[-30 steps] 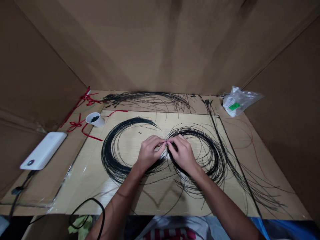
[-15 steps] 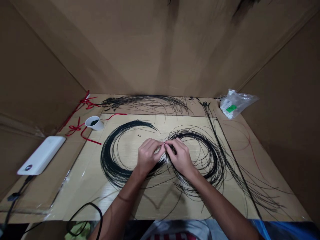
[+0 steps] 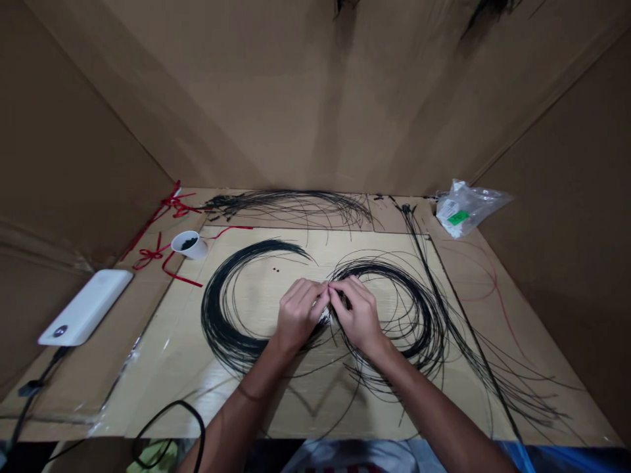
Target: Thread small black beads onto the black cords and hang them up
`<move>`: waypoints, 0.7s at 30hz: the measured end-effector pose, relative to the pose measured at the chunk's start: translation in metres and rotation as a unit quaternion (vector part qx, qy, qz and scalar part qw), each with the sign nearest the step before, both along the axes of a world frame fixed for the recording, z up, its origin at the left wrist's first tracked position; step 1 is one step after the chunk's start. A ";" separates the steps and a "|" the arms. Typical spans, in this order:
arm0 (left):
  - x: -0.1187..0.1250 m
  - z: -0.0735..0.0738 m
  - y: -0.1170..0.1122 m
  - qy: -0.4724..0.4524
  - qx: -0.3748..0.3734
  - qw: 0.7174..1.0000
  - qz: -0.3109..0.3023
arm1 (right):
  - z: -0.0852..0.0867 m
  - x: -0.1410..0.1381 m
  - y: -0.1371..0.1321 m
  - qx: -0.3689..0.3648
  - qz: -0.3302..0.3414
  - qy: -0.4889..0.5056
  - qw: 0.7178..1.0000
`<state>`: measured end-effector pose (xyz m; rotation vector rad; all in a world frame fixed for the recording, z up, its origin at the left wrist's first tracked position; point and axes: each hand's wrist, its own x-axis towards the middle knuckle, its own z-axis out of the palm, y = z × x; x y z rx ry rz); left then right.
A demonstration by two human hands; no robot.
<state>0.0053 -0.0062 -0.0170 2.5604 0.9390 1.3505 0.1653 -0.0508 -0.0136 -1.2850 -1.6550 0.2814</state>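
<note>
The left hand (image 3: 298, 314) and right hand (image 3: 359, 315) are closed, pinching thin black wires (image 3: 336, 303) between them, in the middle of a pale board (image 3: 148, 387) on the desk (image 3: 29, 397). One big wire loop (image 3: 217, 315) lies by the left hand, and another (image 3: 424, 315) lies by the right hand. More wires lie along the back, and some cross the board's right edge. A white power bank (image 3: 86, 307), a paper cup (image 3: 188, 244), and red ribbon (image 3: 148, 257) sit on the left. A plastic bag (image 3: 458, 209) sits back right. Brown cardboard walls (image 3: 315, 98) stand behind and beside the desk.
</note>
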 end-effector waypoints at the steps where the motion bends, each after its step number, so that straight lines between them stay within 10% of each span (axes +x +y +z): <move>1: 0.000 -0.001 -0.001 0.003 0.000 1.000 -0.002 | 0.000 0.000 0.000 0.003 0.000 -0.007 1.000; 21: 0.006 0.002 -0.006 -0.049 0.004 0.998 0.041 | 0.002 -0.005 -0.001 0.032 -0.025 0.013 0.999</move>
